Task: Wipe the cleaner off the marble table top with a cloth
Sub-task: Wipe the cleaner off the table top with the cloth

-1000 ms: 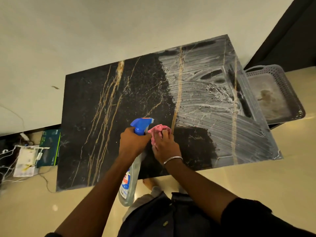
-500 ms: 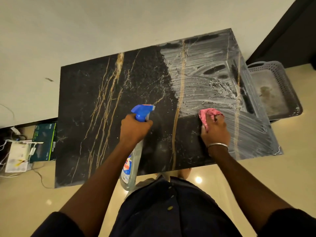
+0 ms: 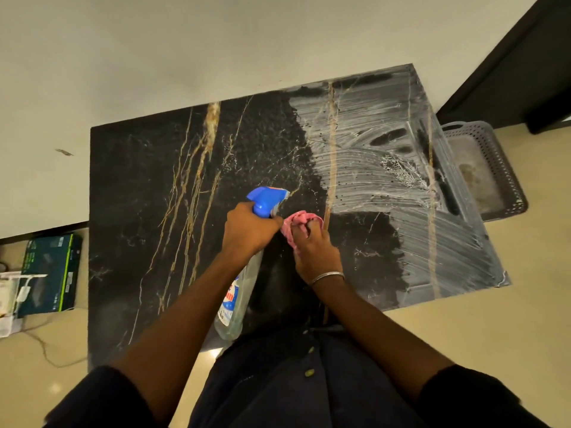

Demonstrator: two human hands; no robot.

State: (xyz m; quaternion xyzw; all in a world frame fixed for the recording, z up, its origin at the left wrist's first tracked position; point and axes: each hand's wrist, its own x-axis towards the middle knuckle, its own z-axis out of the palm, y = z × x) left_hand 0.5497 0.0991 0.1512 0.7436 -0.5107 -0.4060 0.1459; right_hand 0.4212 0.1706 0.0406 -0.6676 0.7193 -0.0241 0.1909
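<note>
A black marble table top (image 3: 139,196) with gold veins fills the middle of the view. White streaks of cleaner (image 3: 386,168) cover its right part; the left part and a patch near me are dark. My right hand (image 3: 315,248) presses a bunched pink cloth (image 3: 296,222) onto the marble near the table's middle. My left hand (image 3: 247,233) grips the neck of a spray bottle (image 3: 238,301) with a blue trigger head, hanging bottom-down over the near edge, right beside the cloth.
A grey perforated plastic basket (image 3: 506,180) sits on the floor past the table's right end. At the left are a dark green box (image 3: 49,273), white devices and cables (image 3: 12,298). A pale wall runs behind the table, with a dark door frame (image 3: 509,72) at upper right.
My right hand swept the cloth out to the right edge of the dark patch, then back left to the table's middle beside the bottle. My left hand kept holding the bottle.
</note>
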